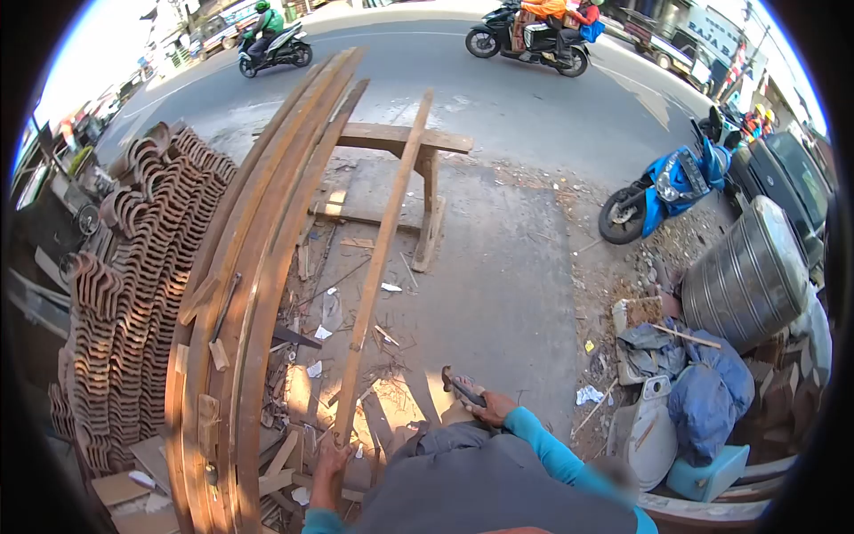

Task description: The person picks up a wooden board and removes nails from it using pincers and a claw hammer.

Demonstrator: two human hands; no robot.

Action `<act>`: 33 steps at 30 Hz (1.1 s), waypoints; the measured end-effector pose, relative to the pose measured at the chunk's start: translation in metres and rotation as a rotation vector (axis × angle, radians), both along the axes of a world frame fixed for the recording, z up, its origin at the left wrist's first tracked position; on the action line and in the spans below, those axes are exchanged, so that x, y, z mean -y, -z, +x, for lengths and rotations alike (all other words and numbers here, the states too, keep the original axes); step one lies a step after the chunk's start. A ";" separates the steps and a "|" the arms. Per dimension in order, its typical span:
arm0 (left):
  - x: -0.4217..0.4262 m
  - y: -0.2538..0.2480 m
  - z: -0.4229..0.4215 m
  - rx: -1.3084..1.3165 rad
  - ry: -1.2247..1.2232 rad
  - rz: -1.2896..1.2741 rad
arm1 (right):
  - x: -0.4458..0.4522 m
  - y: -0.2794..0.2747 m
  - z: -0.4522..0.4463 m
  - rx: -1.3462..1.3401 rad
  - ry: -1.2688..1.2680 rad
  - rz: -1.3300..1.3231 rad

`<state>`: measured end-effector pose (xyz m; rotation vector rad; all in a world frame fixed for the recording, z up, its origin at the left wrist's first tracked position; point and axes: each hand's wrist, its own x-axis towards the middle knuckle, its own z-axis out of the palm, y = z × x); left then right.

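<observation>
My left hand (330, 465) is closed around the near end of a long, narrow wooden batten (378, 267). The batten slants away from me, and its far part lies across a wooden trestle (382, 137). In my right hand (495, 408) is a hammer (462, 389), its head pointing left and its handle wrapped by my fingers. The hammer is apart from the batten, just in front of my body. To the left of the batten, several long planks (258, 294) lie side by side, with a thin dark tool (226, 307) on top of them.
Stacked roof tiles (147, 294) stand at far left. Wood scraps and litter cover the ground around the batten. A blue motorbike (667, 191), a metal drum (745, 274) and a blue plastic bag (709, 396) are on the right. Motorbikes with riders pass on the road (391, 53).
</observation>
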<state>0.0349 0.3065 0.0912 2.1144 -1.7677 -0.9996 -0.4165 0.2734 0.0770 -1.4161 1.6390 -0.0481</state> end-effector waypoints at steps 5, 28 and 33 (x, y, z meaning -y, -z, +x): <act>0.038 0.086 -0.010 -0.178 -0.150 0.030 | 0.042 0.009 -0.016 -0.117 -0.107 0.157; -0.204 -0.030 -0.101 0.465 -1.491 -0.552 | 0.124 -0.046 0.085 0.169 -0.984 -0.160; -0.226 -0.027 -0.059 0.129 -1.648 -0.572 | 0.054 -0.078 0.167 0.313 -0.773 -0.095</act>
